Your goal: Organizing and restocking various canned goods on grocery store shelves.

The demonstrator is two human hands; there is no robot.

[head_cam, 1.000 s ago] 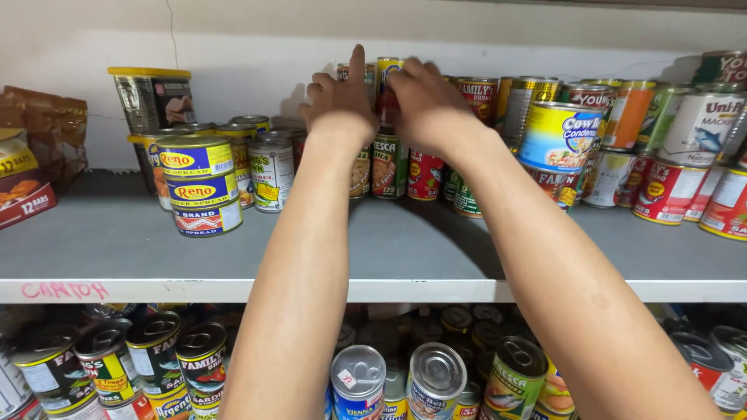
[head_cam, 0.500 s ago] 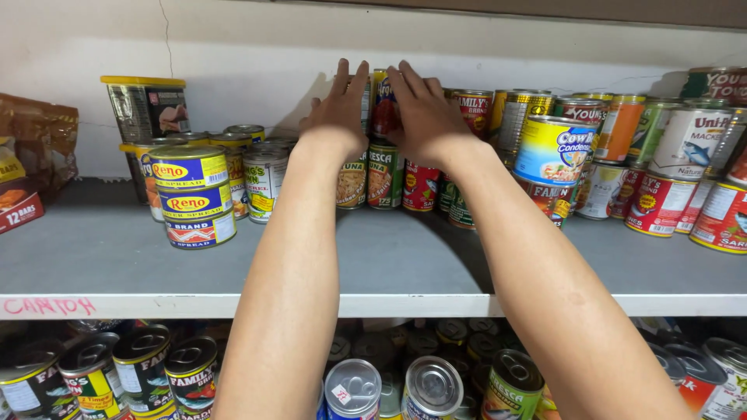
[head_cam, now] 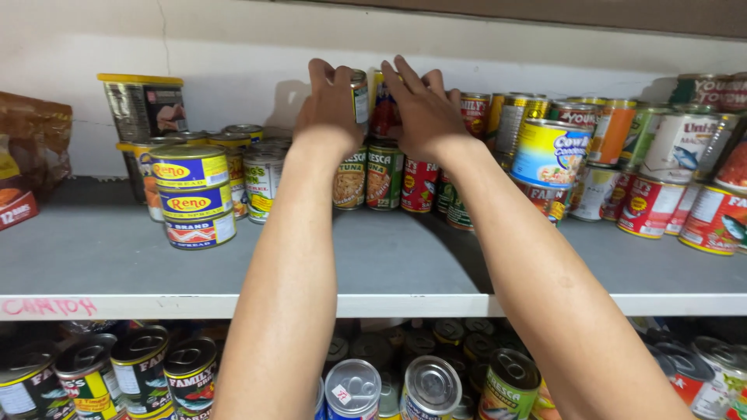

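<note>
On grey shelf (head_cam: 117, 264) | hands: left (head_cam: 331, 105), right (head_cam: 420, 109) gripping upright cans (head_cam: 372, 101)

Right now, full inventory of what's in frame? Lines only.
Upper cans: two on the stacked row, red and yellowish labels, back centre of the shelf, between both hands.
Row beneath: several cans, green and red labels, upright at the back.
Yellow-labelled flat tins: stack of three, left front.
Rectangular tin: one, yellow lid, back left, on other cans.
Brown bag: one, far left.
Large yellow-and-blue can: one, right of centre.
Red and white cans: many, right end.
Grey shelf: one, white front edge.
Lower-shelf cans: many, silver tops.
Left hand: on the yellowish can.
Right hand: on the red can.
</note>
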